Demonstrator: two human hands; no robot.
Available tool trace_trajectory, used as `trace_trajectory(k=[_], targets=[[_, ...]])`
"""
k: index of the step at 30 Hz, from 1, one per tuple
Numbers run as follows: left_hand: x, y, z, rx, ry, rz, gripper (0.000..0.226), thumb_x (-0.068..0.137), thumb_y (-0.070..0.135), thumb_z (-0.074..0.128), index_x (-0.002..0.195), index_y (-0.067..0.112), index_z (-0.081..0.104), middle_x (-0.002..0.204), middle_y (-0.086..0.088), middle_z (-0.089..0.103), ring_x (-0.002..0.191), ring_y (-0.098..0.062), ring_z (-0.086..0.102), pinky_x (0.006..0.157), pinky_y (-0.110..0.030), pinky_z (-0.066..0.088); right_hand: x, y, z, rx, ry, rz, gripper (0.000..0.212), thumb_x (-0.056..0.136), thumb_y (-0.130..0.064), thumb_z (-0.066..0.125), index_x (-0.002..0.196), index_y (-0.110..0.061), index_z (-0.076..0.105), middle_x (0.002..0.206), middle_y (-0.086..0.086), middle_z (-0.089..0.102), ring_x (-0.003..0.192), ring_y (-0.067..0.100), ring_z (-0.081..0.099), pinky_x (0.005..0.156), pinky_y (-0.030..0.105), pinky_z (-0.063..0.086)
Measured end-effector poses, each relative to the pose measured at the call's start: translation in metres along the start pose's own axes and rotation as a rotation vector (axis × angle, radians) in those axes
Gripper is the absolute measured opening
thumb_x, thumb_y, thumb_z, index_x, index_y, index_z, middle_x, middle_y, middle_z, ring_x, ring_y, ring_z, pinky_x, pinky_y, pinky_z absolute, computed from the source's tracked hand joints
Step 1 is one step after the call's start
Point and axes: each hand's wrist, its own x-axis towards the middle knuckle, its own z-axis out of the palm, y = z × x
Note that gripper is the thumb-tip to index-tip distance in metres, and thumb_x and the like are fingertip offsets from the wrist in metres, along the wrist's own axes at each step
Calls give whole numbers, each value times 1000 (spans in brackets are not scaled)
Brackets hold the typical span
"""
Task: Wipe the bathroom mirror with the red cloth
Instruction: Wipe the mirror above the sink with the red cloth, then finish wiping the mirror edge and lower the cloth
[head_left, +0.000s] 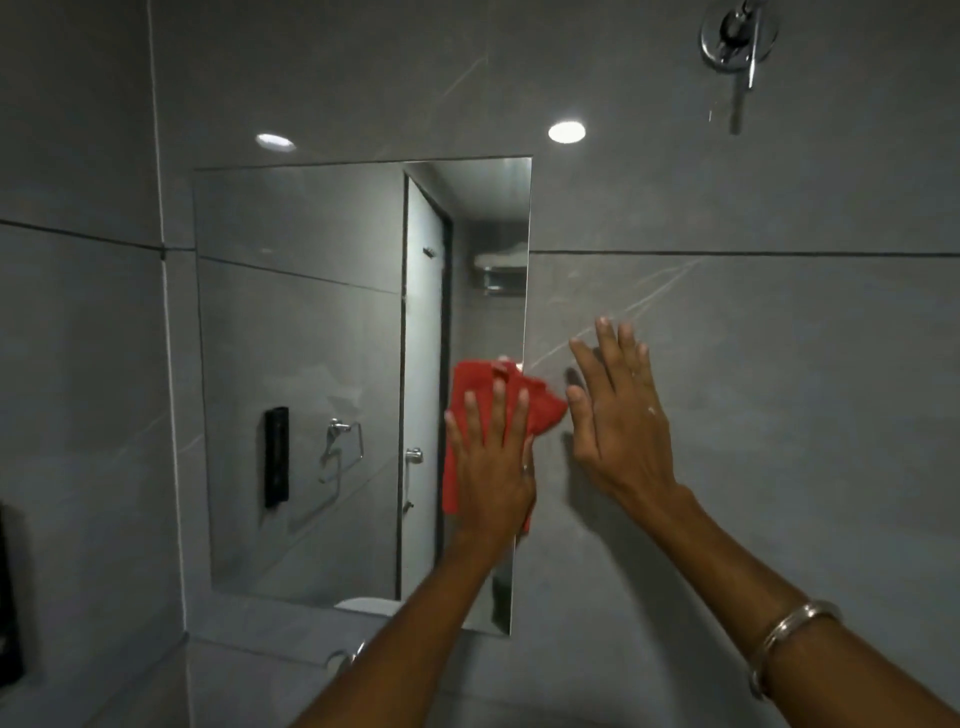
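Note:
A frameless rectangular mirror (301, 364) hangs on the grey tiled wall. My left hand (493, 467) lies flat on the red cloth (472, 387), pressing it against the mirror's right edge about halfway up. The cloth sticks out above and to the right of the fingers, slightly past the mirror's edge. Just right of the mirror, my right hand (618, 415) rests flat on the wall tile with fingers spread, holding nothing. A metal bangle (789, 634) sits on the right forearm.
A chrome shower valve with lever (737, 36) is mounted high on the wall at the right. The mirror reflects a door, a black dispenser and a towel ring. A dark object (8, 597) hangs at the left edge. A chrome tap (345, 657) shows below the mirror.

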Motion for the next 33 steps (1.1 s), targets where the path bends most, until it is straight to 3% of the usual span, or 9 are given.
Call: trace_trajectory(k=[5, 8, 11, 15, 20, 22, 25, 29, 33], targets=[[-145, 0, 4, -52, -231, -12, 136, 58, -7, 79, 163, 23, -1, 171, -2, -20, 148, -54, 24, 126, -64, 5, -74, -15, -9, 21, -86, 27, 55, 106, -36, 32, 155, -14, 39, 169, 8, 20, 160, 25, 10, 131, 38, 4], [-207, -8, -6, -181, -446, -114, 111, 77, -13, 59, 164, 24, 1, 170, -4, -20, 156, -48, 6, 130, -40, -6, -114, -19, -13, 62, -144, 80, 53, 106, -34, 33, 156, -16, 37, 170, 3, 17, 161, 20, 4, 131, 36, 5], [-240, -2, -29, -515, -637, -305, 87, 95, -14, 44, 159, 23, -1, 171, -6, -11, 159, -35, 2, 130, -47, 13, -162, -23, -12, 196, -259, 277, 50, 108, -35, 32, 155, -18, 41, 167, -1, 27, 159, 12, 7, 129, 33, 14], [-251, 28, -66, -1106, -513, -993, 52, 105, 5, 48, 156, 5, 36, 159, -20, 42, 146, -35, 43, 124, -48, 32, -239, -32, -11, 430, -440, 709, 36, 107, -22, 47, 137, -6, 60, 142, 13, 62, 138, 29, 54, 118, 38, 40], [-285, 53, -78, -1798, -497, -1807, 48, 103, 25, 38, 146, 5, 48, 138, -24, 59, 131, -38, 52, 125, -53, 27, -331, -41, -7, 804, -978, 1526, 38, 105, -39, 46, 119, -9, 63, 102, 15, 65, 94, 32, 62, 84, 37, 49], [-309, 63, -75, -1765, -448, -1878, 57, 106, 42, 30, 142, 6, 55, 141, -23, 59, 134, -40, 52, 123, -53, 28, -364, -41, -5, 1098, -890, 1807, 41, 104, -49, 43, 110, -14, 63, 90, 7, 61, 83, 26, 59, 79, 38, 51], [-344, 76, -68, -1631, -507, -1954, 59, 104, 52, 36, 119, 8, 72, 118, -17, 73, 109, -35, 69, 101, -50, 47, -403, -32, -7, 1116, -875, 1804, 33, 103, -39, 50, 126, -17, 60, 109, 5, 64, 96, 25, 63, 77, 41, 54], [-394, 81, -50, -1300, -968, -1808, 27, 98, 21, 59, 117, 13, 76, 109, -14, 76, 94, -28, 76, 77, -38, 63, -459, -20, -3, 1035, -1029, 1697, 49, 100, -12, 57, 144, -30, 47, 128, 2, 64, 115, 27, 62, 83, 47, 57], [-436, 73, -22, -943, -1242, -1555, 88, 85, -17, 52, 153, 37, 38, 133, -10, 64, 119, -31, 63, 96, -46, 57, -517, -10, 16, 912, -1050, 1671, 63, 94, 2, 57, 150, -26, 43, 120, 2, 66, 100, 20, 64, 70, 34, 55]])
